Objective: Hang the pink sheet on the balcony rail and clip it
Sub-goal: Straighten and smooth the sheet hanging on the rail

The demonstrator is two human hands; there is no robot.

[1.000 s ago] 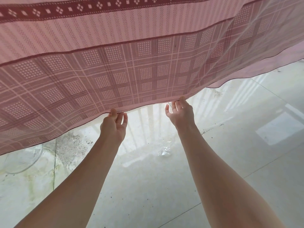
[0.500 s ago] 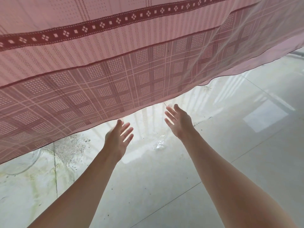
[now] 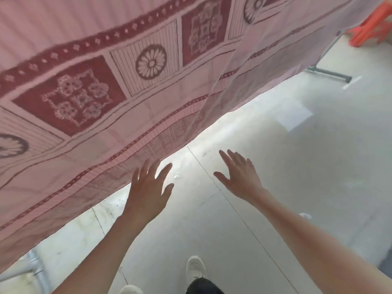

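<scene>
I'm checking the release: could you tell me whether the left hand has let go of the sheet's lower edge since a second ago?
Yes. The left hand gripped the hem then; now it is open, fingers spread, just below the pink sheet.

Thin, half-sheer woven cloth forms the pink sheet [image 3: 148,81] above a smooth, glossy tiled floor [image 3: 297,166].

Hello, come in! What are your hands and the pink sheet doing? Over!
Left hand and right hand open, holding nothing. Sheet hangs above. No clip seen.
</scene>
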